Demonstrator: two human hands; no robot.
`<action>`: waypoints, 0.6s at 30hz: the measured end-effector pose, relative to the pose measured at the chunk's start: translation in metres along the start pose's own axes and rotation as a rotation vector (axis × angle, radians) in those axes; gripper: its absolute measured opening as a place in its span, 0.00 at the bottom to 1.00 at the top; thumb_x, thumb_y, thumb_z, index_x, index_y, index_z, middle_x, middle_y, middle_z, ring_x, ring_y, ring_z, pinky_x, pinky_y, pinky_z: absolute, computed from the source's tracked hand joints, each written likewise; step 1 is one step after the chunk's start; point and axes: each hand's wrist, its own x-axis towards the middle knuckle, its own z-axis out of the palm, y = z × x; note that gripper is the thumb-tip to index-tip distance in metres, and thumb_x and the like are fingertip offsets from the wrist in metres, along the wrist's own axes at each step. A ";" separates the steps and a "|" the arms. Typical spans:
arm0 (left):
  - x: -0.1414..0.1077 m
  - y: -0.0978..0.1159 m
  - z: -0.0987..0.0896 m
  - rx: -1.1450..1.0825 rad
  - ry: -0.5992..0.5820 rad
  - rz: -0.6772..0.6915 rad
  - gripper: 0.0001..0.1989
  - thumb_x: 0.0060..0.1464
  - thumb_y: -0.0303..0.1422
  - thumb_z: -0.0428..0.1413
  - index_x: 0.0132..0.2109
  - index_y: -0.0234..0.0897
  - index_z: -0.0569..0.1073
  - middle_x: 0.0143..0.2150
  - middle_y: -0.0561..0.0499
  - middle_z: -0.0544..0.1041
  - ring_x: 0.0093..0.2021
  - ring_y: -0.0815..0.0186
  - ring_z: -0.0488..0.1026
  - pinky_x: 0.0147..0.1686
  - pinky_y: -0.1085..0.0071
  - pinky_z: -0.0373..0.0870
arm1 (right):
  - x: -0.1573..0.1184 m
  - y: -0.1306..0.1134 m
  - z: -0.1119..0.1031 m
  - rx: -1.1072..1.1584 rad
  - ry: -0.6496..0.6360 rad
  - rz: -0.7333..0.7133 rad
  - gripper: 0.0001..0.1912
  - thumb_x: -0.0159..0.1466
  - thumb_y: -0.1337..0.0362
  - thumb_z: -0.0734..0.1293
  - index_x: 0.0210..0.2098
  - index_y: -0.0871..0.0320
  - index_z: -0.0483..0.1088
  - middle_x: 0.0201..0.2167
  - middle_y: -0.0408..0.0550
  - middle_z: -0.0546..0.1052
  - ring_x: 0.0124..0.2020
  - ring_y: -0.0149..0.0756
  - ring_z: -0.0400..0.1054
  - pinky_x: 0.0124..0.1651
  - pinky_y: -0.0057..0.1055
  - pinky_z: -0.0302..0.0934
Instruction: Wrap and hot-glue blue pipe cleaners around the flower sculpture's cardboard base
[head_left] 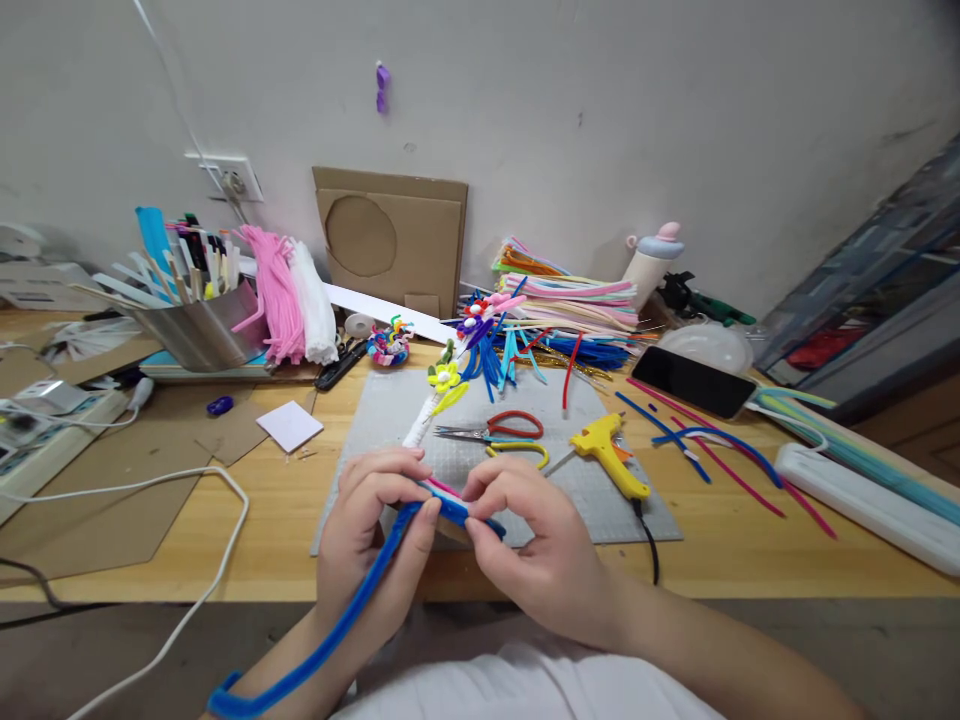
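Observation:
Both hands meet low in the middle, at the near edge of the grey cutting mat (390, 400). My left hand (375, 520) is closed, gripping a blue pipe cleaner (360, 600) whose long tail runs back over the left forearm. Pink and white strands lie beside the blue between the hands; the piece beneath is mostly hidden. My right hand (532, 540) pinches the blue pipe cleaner near its other end. Just beyond, a yellow pipe-cleaner flower (444, 376) on a white wrapped stem (421, 418) rises behind the left fingers. Scissors (499, 436) with red and yellow handles lie on the mat.
A yellow glue gun (611, 455) rests at the mat's right, its black cord hanging off the table. Loose pipe cleaners (731, 460) and a phone (694, 382) lie farther right. Pipe-cleaner bundles (570, 300) stand behind. A metal holder (202, 335) and white cable (244, 510) occupy the left.

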 end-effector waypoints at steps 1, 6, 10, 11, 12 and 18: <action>0.000 0.000 0.000 0.002 -0.003 0.002 0.08 0.57 0.23 0.56 0.39 0.41 0.69 0.43 0.52 0.74 0.52 0.64 0.71 0.55 0.63 0.67 | 0.001 0.000 0.000 0.003 -0.012 0.002 0.08 0.60 0.75 0.66 0.33 0.55 0.69 0.36 0.45 0.76 0.39 0.35 0.72 0.44 0.35 0.64; 0.001 0.003 0.001 0.022 -0.024 0.019 0.08 0.57 0.23 0.57 0.39 0.42 0.70 0.42 0.52 0.74 0.51 0.64 0.72 0.54 0.62 0.68 | 0.002 -0.001 0.003 0.014 -0.005 -0.040 0.07 0.62 0.73 0.67 0.36 0.54 0.71 0.36 0.45 0.77 0.39 0.35 0.72 0.44 0.35 0.64; 0.000 0.003 0.000 0.021 -0.029 0.023 0.08 0.57 0.22 0.57 0.39 0.41 0.71 0.42 0.52 0.74 0.51 0.64 0.71 0.54 0.62 0.68 | 0.000 0.001 0.000 0.048 -0.027 -0.052 0.07 0.64 0.72 0.66 0.38 0.54 0.72 0.38 0.47 0.77 0.41 0.36 0.72 0.45 0.35 0.67; 0.000 0.002 0.000 0.016 -0.026 0.017 0.08 0.57 0.23 0.57 0.39 0.41 0.71 0.43 0.52 0.74 0.51 0.64 0.71 0.54 0.62 0.68 | -0.001 0.002 -0.001 0.068 -0.045 -0.042 0.09 0.64 0.71 0.66 0.42 0.54 0.72 0.40 0.48 0.77 0.42 0.37 0.73 0.46 0.36 0.68; -0.001 0.001 -0.001 0.010 -0.018 0.007 0.08 0.57 0.23 0.57 0.39 0.41 0.71 0.43 0.52 0.74 0.52 0.64 0.71 0.55 0.62 0.68 | -0.003 0.003 -0.002 0.084 -0.063 -0.034 0.12 0.64 0.69 0.66 0.47 0.54 0.71 0.42 0.49 0.78 0.44 0.38 0.73 0.48 0.36 0.69; 0.001 -0.007 -0.003 -0.040 0.058 -0.098 0.06 0.59 0.24 0.56 0.39 0.41 0.70 0.44 0.52 0.74 0.53 0.66 0.72 0.56 0.65 0.68 | -0.017 0.018 0.000 -0.037 -0.142 -0.199 0.29 0.65 0.73 0.66 0.64 0.53 0.62 0.56 0.54 0.76 0.57 0.38 0.71 0.59 0.36 0.68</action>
